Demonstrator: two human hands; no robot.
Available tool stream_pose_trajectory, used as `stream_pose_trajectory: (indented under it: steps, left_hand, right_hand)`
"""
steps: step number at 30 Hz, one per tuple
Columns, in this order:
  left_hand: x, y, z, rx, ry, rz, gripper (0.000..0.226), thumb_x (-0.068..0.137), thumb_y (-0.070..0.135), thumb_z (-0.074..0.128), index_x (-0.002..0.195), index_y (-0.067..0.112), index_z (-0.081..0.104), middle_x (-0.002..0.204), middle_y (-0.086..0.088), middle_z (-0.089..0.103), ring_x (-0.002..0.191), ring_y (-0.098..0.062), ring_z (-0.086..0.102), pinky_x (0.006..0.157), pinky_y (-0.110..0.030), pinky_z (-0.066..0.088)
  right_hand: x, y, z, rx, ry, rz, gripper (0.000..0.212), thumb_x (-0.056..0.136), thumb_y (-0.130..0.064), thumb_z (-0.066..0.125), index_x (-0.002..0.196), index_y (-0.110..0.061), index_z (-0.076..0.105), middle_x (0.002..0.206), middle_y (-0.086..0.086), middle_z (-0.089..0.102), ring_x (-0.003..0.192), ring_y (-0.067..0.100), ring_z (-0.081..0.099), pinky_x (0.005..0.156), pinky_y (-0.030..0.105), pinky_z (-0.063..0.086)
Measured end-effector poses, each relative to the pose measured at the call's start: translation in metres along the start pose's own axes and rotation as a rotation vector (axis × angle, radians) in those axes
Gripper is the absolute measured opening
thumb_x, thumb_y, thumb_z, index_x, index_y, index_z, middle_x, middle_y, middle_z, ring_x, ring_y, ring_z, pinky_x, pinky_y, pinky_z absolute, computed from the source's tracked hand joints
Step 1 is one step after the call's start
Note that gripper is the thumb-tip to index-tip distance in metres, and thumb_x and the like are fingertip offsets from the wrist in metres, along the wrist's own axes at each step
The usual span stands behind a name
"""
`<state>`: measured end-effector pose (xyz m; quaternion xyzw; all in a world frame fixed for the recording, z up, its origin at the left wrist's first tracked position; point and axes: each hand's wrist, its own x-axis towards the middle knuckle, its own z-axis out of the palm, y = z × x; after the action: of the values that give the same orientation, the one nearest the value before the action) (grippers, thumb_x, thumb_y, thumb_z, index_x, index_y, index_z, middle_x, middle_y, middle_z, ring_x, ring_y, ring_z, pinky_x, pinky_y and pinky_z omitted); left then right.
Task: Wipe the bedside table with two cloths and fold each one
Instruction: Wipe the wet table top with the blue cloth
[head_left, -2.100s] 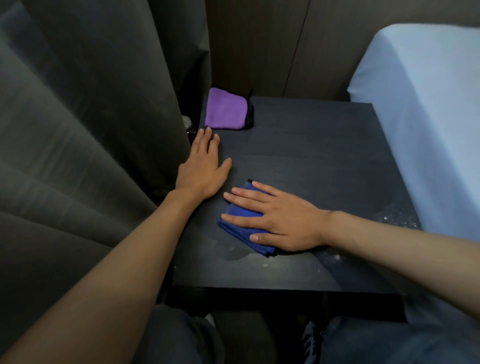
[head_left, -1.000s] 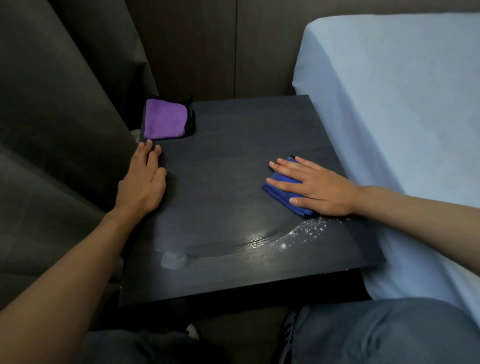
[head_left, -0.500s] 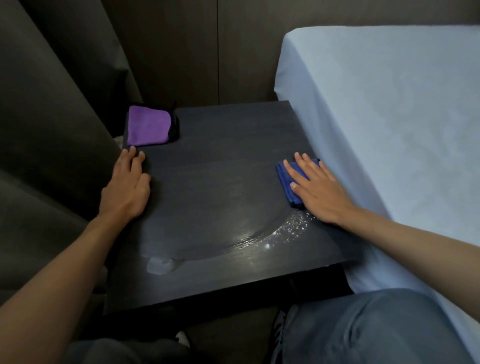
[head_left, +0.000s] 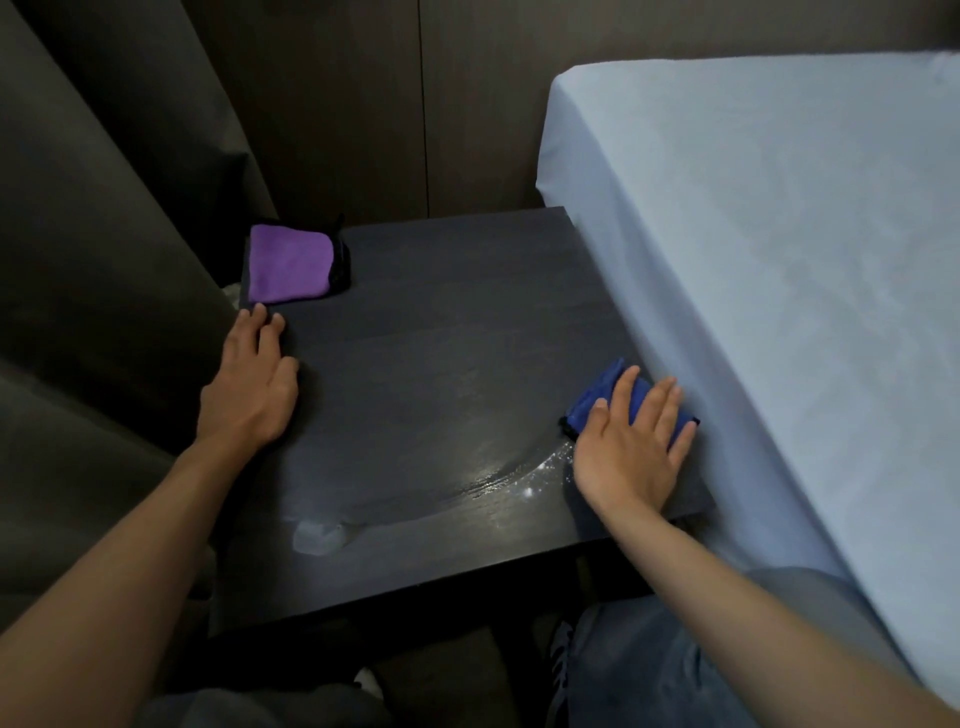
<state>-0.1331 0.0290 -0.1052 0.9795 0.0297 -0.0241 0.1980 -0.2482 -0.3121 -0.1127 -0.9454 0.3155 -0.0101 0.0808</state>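
The dark bedside table (head_left: 441, 332) fills the middle of the head view. My right hand (head_left: 631, 441) lies flat, fingers spread, pressing a folded blue cloth (head_left: 597, 395) against the table's right edge beside the bed. A folded purple cloth (head_left: 288, 270) with a black rim rests at the back left corner. My left hand (head_left: 252, 387) lies flat on the left edge of the table, fingertips just short of the purple cloth, holding nothing. A wet streak (head_left: 467, 488) with white specks curves across the front of the top.
A bed with a pale blue sheet (head_left: 779, 291) butts against the table's right side. Dark grey curtains (head_left: 93, 249) hang close on the left. A dark wooden wall (head_left: 363, 104) stands behind. My knees in jeans (head_left: 649, 670) sit below the front edge.
My right hand has slid the blue cloth from the table's left-middle across to the right edge, leaving a wet arc. My left hand has stayed flat near the purple cloth.
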Motion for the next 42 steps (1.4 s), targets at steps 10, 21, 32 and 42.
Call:
stream_pose_trajectory:
  steps: [10,21,32,42]
  left_hand:
    - [-0.001,0.002,-0.001,0.003,-0.016,-0.017,0.056,0.102,0.029,0.033,0.156,0.017,0.020,0.167,0.003,0.003,0.151,-0.013,0.000,0.109,-0.063,0.029]
    - [-0.002,0.002,-0.002,0.009,-0.021,-0.018,0.058,0.102,0.031,0.035,0.156,0.019,0.018,0.167,0.004,0.001,0.152,-0.012,-0.003,0.110,-0.060,0.028]
    - [-0.001,0.002,-0.001,0.023,-0.010,-0.025,0.060,0.101,0.032,0.036,0.156,0.019,0.016,0.167,0.003,0.001,0.152,-0.014,-0.003,0.108,-0.057,0.034]
    - [0.009,-0.002,-0.004,-0.069,-0.101,-0.005,0.068,0.100,0.031,0.048,0.157,0.015,0.015,0.167,-0.001,-0.003,0.152,-0.017,-0.009,0.122,-0.049,0.010]
  right_hand:
    - [-0.053,-0.051,0.001,0.076,-0.069,0.221,0.063,0.104,-0.043,0.013,0.158,-0.018,-0.007,0.164,0.017,-0.017,0.151,0.027,-0.020,0.120,0.053,-0.011]
    - [-0.097,-0.098,0.011,0.096,-0.055,0.161,0.063,0.105,-0.044,0.015,0.158,-0.017,-0.005,0.165,0.018,-0.015,0.151,0.029,-0.019,0.119,0.056,-0.010]
    - [-0.157,-0.167,0.020,0.172,-0.087,-0.114,0.069,0.102,-0.044,0.027,0.159,-0.011,0.005,0.163,0.024,-0.011,0.151,0.035,-0.018,0.118,0.059,-0.008]
    - [-0.184,-0.207,0.022,0.135,-0.333,-0.601,0.071,0.104,-0.042,0.028,0.156,-0.014,-0.012,0.156,0.021,-0.034,0.144,0.032,-0.035,0.114,0.056,-0.021]
